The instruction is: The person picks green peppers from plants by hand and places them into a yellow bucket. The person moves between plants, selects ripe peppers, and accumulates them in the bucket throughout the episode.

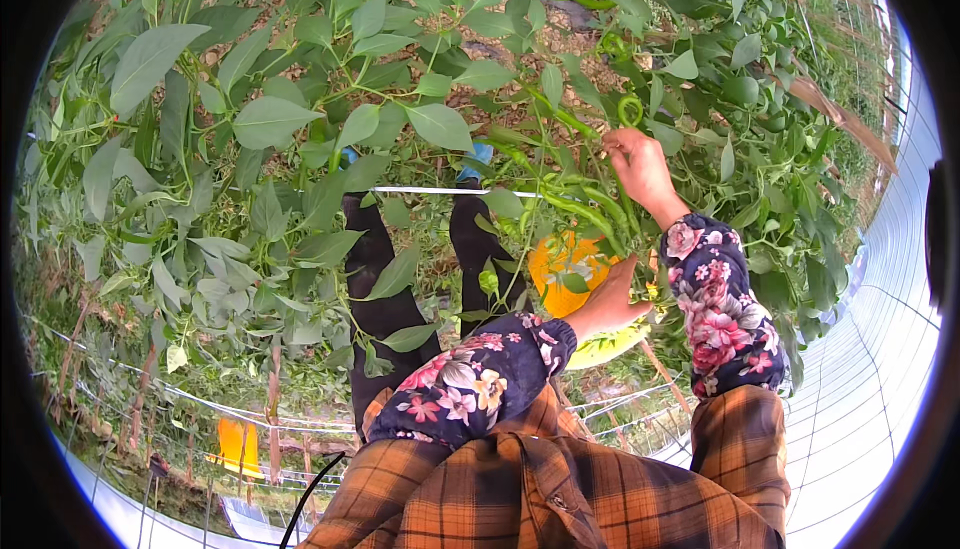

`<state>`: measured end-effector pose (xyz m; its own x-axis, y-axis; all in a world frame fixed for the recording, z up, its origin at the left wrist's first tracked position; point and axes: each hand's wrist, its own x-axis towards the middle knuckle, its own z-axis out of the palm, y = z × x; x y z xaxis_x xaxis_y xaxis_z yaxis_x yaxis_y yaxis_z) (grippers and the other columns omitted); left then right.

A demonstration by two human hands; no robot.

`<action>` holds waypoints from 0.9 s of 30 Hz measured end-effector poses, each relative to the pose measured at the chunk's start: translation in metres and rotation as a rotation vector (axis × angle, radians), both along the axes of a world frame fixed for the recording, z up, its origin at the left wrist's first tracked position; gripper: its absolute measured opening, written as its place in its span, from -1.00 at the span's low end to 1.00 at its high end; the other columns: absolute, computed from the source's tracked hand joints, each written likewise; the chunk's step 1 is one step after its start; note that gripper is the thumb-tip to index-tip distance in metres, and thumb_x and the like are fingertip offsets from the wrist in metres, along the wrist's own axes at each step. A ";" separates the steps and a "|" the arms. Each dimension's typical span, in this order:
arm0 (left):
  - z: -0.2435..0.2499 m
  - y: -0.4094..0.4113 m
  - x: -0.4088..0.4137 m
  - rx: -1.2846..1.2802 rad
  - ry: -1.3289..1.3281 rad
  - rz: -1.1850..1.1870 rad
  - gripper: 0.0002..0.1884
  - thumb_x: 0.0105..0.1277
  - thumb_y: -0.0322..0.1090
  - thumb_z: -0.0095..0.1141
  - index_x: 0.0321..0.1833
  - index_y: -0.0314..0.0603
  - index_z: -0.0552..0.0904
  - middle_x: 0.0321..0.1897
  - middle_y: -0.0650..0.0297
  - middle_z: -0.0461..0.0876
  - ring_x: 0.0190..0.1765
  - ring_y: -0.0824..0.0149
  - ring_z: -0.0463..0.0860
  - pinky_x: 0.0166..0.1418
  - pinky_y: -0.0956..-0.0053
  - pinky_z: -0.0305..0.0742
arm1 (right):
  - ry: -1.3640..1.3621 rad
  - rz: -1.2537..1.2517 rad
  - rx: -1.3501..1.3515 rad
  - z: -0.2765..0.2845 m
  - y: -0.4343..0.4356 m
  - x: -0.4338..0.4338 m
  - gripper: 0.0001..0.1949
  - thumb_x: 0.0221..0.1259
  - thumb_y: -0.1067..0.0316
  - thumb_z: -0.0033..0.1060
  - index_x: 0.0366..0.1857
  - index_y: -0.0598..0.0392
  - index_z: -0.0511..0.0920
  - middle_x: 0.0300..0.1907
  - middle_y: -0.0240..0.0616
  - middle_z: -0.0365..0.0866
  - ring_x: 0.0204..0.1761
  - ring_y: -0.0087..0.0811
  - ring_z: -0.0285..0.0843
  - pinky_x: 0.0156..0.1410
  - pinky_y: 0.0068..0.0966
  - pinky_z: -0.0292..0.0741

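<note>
My right hand [641,170] is raised among the pepper plants, its thumb and fingertips pinched together close to a long green pepper [566,118]; whether a stem lies between them is too small to tell. Just above it hangs a curled green pepper [630,109]. Lower down, my left hand [611,298] reaches up below several long green peppers [585,211], thumb and fingers apart, and I cannot tell whether it touches them. Behind and beside that hand are an orange-yellow container [566,268] and a pale yellow-green rounded thing [607,346], both partly covered.
Leafy pepper plants [274,121] surround me. A white string [442,190] runs across in front of my legs. Wooden stakes [274,399] and more strings stand lower left, near a yellow-orange object [238,448]. Weathered wood [840,114] slants through foliage at right.
</note>
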<state>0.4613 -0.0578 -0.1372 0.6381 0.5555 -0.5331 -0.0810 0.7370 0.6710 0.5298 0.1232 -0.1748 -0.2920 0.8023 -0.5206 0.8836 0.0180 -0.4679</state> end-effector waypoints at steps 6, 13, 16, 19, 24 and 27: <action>-0.013 -0.019 -0.034 0.069 0.076 -0.064 -0.13 0.20 -0.16 0.28 0.47 -0.33 0.09 0.33 -0.16 0.27 -0.10 0.13 0.66 0.06 0.31 0.53 | -0.487 0.301 0.202 -0.060 -0.019 -0.008 -0.79 -0.05 0.32 0.33 -0.32 0.17 0.64 -0.24 -0.09 0.52 -0.15 -0.07 0.55 -0.08 -0.21 0.50; -0.013 0.002 -0.121 -0.075 0.055 0.312 -0.65 0.27 -0.38 0.19 0.09 -0.33 0.51 -0.27 0.10 0.72 -0.40 0.41 0.68 -0.29 0.51 0.58 | 0.001 0.190 0.126 -0.027 -0.007 -0.007 -0.89 -0.10 0.44 0.36 -0.51 0.19 0.59 -0.31 -0.17 0.53 -0.18 -0.16 0.50 -0.09 -0.34 0.44; -0.031 0.028 -0.165 -0.112 0.249 0.804 -0.87 0.45 -0.39 -0.02 -0.08 -0.28 0.53 -0.27 0.19 0.70 -0.33 0.43 0.67 -0.38 0.64 0.44 | 0.141 0.157 0.153 0.011 0.001 -0.015 -0.88 -0.15 0.50 0.37 -0.52 0.18 0.57 -0.29 -0.25 0.54 -0.21 -0.19 0.44 -0.04 -0.32 0.39; -0.037 0.054 -0.200 -0.194 0.159 0.942 -0.59 0.47 -0.19 -0.02 0.24 -0.33 0.43 0.10 0.02 0.58 0.13 0.25 0.57 0.16 0.38 0.46 | 0.241 0.209 0.127 0.052 0.005 -0.043 -0.89 -0.13 0.49 0.37 -0.51 0.16 0.60 -0.26 -0.32 0.58 -0.22 -0.21 0.41 -0.03 -0.29 0.38; -0.016 0.084 -0.203 -0.360 -0.175 0.963 -0.61 0.47 -0.07 -0.05 0.09 -0.29 0.45 -0.27 0.16 0.57 -0.09 0.23 0.56 0.21 0.23 0.40 | 0.422 0.319 -0.310 0.069 -0.026 -0.099 -0.88 0.00 0.40 0.34 -0.38 0.15 0.62 -0.28 -0.28 0.61 -0.17 -0.26 0.52 0.00 -0.34 0.42; -0.025 0.081 -0.219 -0.448 0.058 1.078 -0.73 0.47 -0.13 -0.05 -0.29 -0.18 0.47 -0.68 0.42 0.26 -0.62 0.47 0.27 -0.43 0.47 0.31 | 0.361 -0.181 -0.215 0.023 -0.022 -0.099 -0.88 0.16 0.43 0.22 -0.28 0.21 0.64 -0.28 -0.16 0.64 -0.24 -0.23 0.63 -0.04 -0.37 0.53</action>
<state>0.2424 0.0229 -0.1621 -0.0809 0.5492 -0.8318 -0.7870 0.4769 0.3915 0.4309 0.1013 -0.1514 -0.3505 0.7423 -0.5712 0.6431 -0.2527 -0.7229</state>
